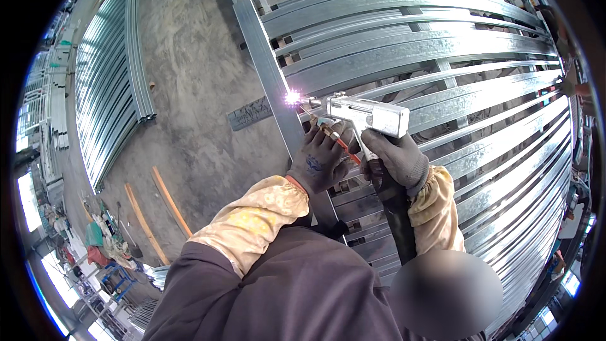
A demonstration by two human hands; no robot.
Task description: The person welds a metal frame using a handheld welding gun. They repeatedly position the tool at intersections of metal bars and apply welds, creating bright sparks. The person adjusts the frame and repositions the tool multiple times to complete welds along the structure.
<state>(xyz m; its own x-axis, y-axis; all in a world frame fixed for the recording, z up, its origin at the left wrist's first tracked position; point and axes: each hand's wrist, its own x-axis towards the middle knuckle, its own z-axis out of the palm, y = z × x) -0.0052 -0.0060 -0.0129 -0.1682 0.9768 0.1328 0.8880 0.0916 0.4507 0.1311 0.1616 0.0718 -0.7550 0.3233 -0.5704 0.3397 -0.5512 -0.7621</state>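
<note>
My right hand (399,159), in a grey glove, is wrapped round the grip of a silver welding gun (363,113). A thick black cable sleeve (394,215) runs down from its handle toward me. The gun's nozzle points left, and a bright pinkish-white spark (292,97) glows at its tip on a long metal profile (268,57). Close below the nozzle, my left hand (317,159), in a dark grey glove, is closed round a thin orange tube (344,143) with brass fittings. The spark's glare hides the exact contact point.
Rows of galvanised metal rails (404,44) spread out to the right, with gaps between them. A stack of long metal profiles (110,69) lies on the concrete floor (196,69) at left. Two orange-brown strips (169,199) and a cluttered heap (101,233) lie lower left.
</note>
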